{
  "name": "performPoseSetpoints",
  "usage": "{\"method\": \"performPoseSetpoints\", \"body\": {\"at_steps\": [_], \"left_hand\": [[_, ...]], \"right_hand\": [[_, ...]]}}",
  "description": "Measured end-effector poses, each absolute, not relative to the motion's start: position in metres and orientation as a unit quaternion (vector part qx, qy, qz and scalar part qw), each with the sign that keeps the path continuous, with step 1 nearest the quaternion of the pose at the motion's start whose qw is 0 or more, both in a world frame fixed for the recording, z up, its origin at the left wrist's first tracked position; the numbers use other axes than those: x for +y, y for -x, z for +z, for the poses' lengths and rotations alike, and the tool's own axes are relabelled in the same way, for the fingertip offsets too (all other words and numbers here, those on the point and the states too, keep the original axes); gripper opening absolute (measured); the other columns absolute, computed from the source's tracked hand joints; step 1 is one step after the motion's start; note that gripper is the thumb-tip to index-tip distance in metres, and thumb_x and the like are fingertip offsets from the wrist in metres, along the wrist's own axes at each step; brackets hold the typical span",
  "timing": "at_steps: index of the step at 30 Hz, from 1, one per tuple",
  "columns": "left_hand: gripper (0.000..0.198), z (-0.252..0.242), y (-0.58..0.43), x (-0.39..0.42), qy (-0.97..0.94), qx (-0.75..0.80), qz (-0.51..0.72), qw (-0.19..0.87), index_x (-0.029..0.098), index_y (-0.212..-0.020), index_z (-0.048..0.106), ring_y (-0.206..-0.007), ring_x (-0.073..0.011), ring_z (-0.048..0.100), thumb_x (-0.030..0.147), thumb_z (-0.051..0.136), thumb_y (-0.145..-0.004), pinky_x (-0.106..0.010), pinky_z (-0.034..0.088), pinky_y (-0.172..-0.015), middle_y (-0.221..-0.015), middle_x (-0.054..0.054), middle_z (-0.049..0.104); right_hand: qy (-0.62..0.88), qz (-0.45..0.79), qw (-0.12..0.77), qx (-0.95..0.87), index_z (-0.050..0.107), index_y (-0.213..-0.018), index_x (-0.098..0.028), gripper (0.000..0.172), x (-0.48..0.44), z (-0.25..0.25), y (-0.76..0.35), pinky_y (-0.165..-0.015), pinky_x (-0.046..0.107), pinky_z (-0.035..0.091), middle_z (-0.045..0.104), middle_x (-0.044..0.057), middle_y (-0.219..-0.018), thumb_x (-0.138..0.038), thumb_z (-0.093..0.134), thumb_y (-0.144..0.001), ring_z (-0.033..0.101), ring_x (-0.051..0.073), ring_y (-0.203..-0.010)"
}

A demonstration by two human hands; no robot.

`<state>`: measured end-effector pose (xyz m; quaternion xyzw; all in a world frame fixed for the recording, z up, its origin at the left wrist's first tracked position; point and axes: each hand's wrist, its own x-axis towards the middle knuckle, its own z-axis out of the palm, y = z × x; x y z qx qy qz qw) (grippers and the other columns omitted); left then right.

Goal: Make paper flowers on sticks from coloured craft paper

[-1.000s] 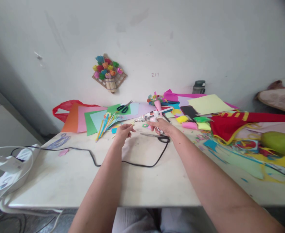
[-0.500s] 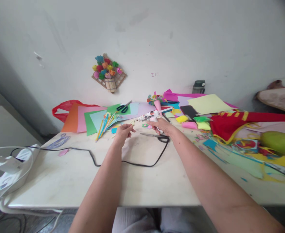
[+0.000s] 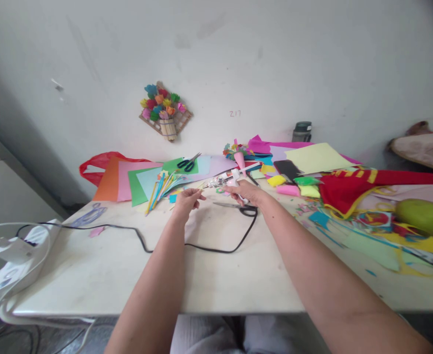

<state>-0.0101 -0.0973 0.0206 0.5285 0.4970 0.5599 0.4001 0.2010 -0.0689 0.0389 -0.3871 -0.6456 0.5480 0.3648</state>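
My right hand is wrapped round a white glue gun, whose nozzle points left and whose black cord runs down and across the table. A white stick juts from its rear. My left hand is closed in a pinch just left of the nozzle, its fingers on something small and pale that I cannot make out. Scissors with black handles lie on the table below my right hand. Left of my left hand lies a bundle of coloured paper strips and sticks.
Coloured paper sheets and green-handled scissors lie at the back left. Behind the glue gun is a pink cone with paper flowers. A phone, red cloth and paper scraps cover the right. A power strip sits far left.
The glue gun has tipped slightly, its nozzle lower and nearer my left fingers and its rear stick more visible. My left hand has hardly moved.
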Motion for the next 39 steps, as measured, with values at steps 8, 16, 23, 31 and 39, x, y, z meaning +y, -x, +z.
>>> {"method": "performPoseSetpoints", "body": {"at_steps": [8,16,23,31,39], "left_hand": [[0.033,0.021,0.01,-0.097,-0.526,0.495,0.559,0.408,0.012,-0.072,0.056,-0.034,-0.0036,0.039,0.039,0.069,-0.059,-0.019,0.022,-0.037,-0.06,-0.004,0.064],[0.03,0.021,0.009,-0.098,-0.527,0.489,0.557,0.416,0.012,-0.072,0.056,-0.035,-0.0037,0.039,0.036,0.069,-0.06,-0.019,0.023,-0.037,-0.059,-0.005,0.064],[0.033,0.018,0.011,-0.094,-0.53,0.489,0.558,0.412,0.011,-0.072,0.057,-0.035,-0.0035,0.039,0.039,0.069,-0.059,-0.019,0.022,-0.037,-0.059,-0.005,0.064],[0.031,0.02,0.01,-0.096,-0.523,0.492,0.562,0.411,0.011,-0.072,0.057,-0.036,-0.0037,0.039,0.037,0.069,-0.059,-0.02,0.024,-0.038,-0.058,-0.005,0.063],[0.033,0.028,0.014,-0.1,-0.478,0.482,0.601,0.421,0.01,-0.073,0.06,-0.041,-0.0041,0.042,0.034,0.072,-0.054,-0.018,0.027,-0.04,-0.058,-0.003,0.062]], "right_hand": [[0.381,0.542,0.402,-0.632,0.047,-0.058,-0.017,0.039,-0.067,0.037,-0.2,-0.024,0.017,0.028,0.046,-0.005,-0.042,-0.047,0.071,-0.062,0.035,0.004,-0.028],[0.379,0.535,0.4,-0.641,0.047,-0.056,-0.017,0.038,-0.066,0.036,-0.2,-0.025,0.018,0.028,0.046,-0.004,-0.043,-0.045,0.07,-0.064,0.035,0.004,-0.029],[0.387,0.534,0.378,-0.65,0.048,-0.058,-0.016,0.037,-0.072,0.041,-0.198,-0.024,0.017,0.028,0.045,-0.005,-0.042,-0.044,0.072,-0.061,0.035,0.004,-0.03],[0.401,0.528,0.399,-0.633,0.047,-0.057,-0.016,0.038,-0.065,0.036,-0.2,-0.025,0.018,0.029,0.044,-0.005,-0.043,-0.046,0.07,-0.063,0.036,0.004,-0.029],[0.446,0.482,0.446,-0.608,0.049,-0.06,-0.017,0.035,-0.058,0.028,-0.197,-0.029,0.019,0.029,0.044,-0.005,-0.04,-0.047,0.065,-0.067,0.037,0.006,-0.03]]}}
